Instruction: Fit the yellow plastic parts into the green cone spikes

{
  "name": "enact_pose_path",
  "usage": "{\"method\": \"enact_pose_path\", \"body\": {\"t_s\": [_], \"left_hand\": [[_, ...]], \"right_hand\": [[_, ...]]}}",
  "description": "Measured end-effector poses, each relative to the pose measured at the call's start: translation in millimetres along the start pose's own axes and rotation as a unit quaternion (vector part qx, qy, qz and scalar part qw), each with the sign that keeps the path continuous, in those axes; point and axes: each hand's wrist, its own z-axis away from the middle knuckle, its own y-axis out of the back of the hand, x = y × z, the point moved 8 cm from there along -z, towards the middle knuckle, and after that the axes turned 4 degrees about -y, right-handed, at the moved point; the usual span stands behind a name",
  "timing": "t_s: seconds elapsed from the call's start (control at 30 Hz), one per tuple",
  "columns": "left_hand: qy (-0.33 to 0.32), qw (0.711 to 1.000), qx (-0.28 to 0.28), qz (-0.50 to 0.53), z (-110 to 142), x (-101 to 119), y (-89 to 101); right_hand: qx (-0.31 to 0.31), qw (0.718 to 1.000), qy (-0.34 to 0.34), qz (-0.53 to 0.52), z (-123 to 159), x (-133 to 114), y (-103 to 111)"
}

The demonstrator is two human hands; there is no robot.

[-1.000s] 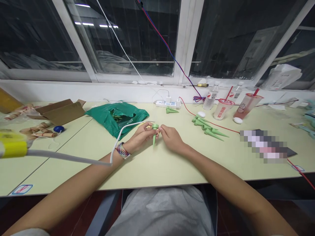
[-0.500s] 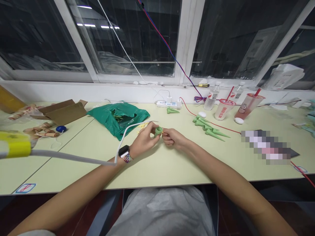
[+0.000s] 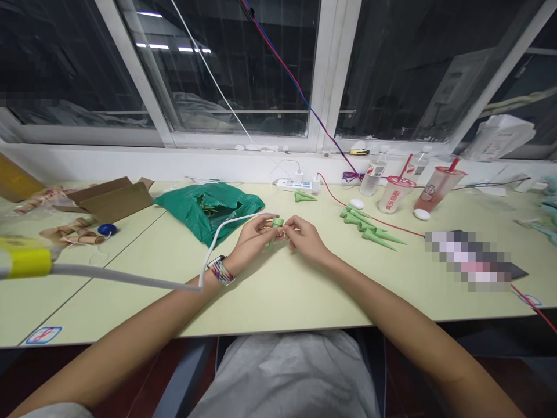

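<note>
Pale-green desk (image 3: 278, 302), set beneath dark windows (image 3: 239, 64); cluttered at both ends, worked at the middle.

Item, in hand: one green spike (image 3: 277, 222), located at the centre of the desk area, between the hands. Change noted: half a second ago its hollow mouth was tipped toward the viewer; now it is stood nearly upright, point downward. By this, the piece is judged to have been turned for handling at its side, with work on it unfinished.

Left hand (image 3: 256, 235): fingers curled, thumb closed in; the spike is gripped below its rim. A woven watch band (image 3: 223, 271) is worn at the wrist.

Right hand (image 3: 306, 241): fingers bent, thumb and forefinger brought together beside the spike; whether a small part is pinched there cannot be told.

Loose green spikes (image 3: 378, 237): grouped to the right, lying flat. Further green pieces (image 3: 304, 197): laid just before the power strip (image 3: 287, 186).

Green plastic bag (image 3: 187, 212): torn, placed left of centre, beside a cardboard box (image 3: 114, 200).
</note>
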Motion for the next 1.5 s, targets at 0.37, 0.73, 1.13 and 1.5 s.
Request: {"method": "enact_pose_path", "body": {"t_s": [0.37,0.73,1.13,1.5], "left_hand": [[0.004,1.0,0.023,0.014,-4.3,-6.9,9.5],[0.077,0.993,-0.031,0.089,-4.3,-7.1,2.8],[0.064,0.989,0.022,0.132,-6.0,-6.6,2.7],[0.039,0.998,0.046,0.002,-7.8,-17.2,16.6]], "right_hand": [[0.033,0.998,0.05,0.009,-5.6,-2.8,9.4],[0.034,0.993,0.109,0.031,-1.2,-11.0,13.1],[0.084,0.995,0.056,-0.017,-8.5,0.2,18.5],[0.006,0.964,0.101,0.246,-17.5,14.9,20.8]]}}
